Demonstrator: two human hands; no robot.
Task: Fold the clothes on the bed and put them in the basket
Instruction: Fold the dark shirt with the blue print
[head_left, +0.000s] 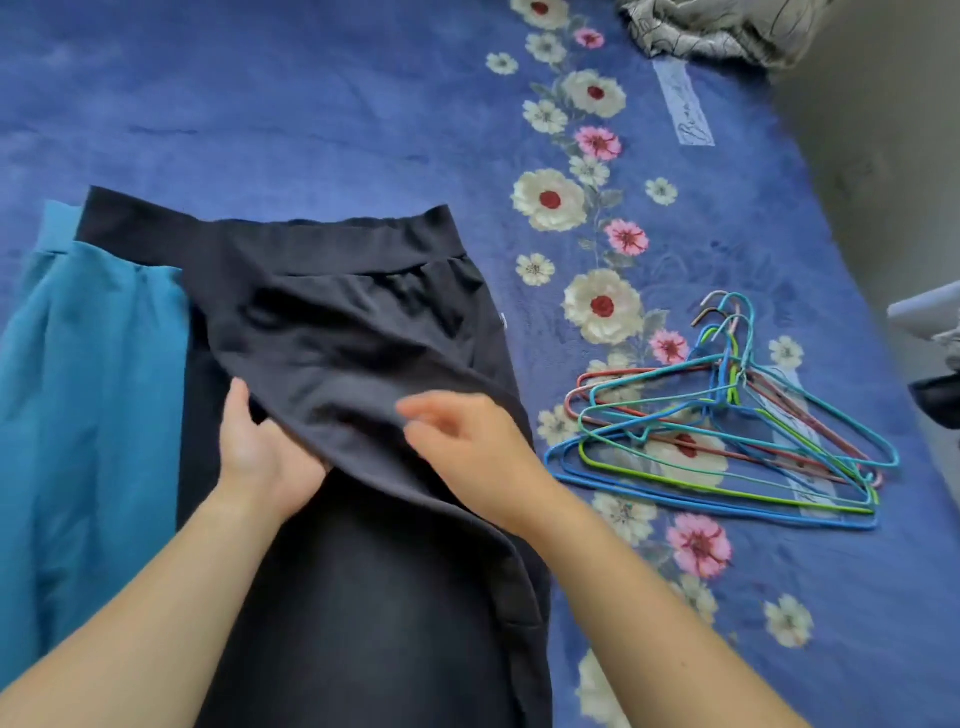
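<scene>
On the blue bedspread (311, 104), at centre, the dark garment (363, 571) is lying part-folded.
At 1 o'clock a pale label (683, 104) is carrying script too blurred to read. The left hand (260, 457) is lying palm-up under the fold, fingers hidden, grip untellable; the right hand (467, 447) is resting on top, loosely open.

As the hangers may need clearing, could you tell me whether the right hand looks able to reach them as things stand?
Probably yes: the right hand sits open over the dark garment, holding nothing, and the hangers lie on the blanket just to its right, with nothing between.
</scene>
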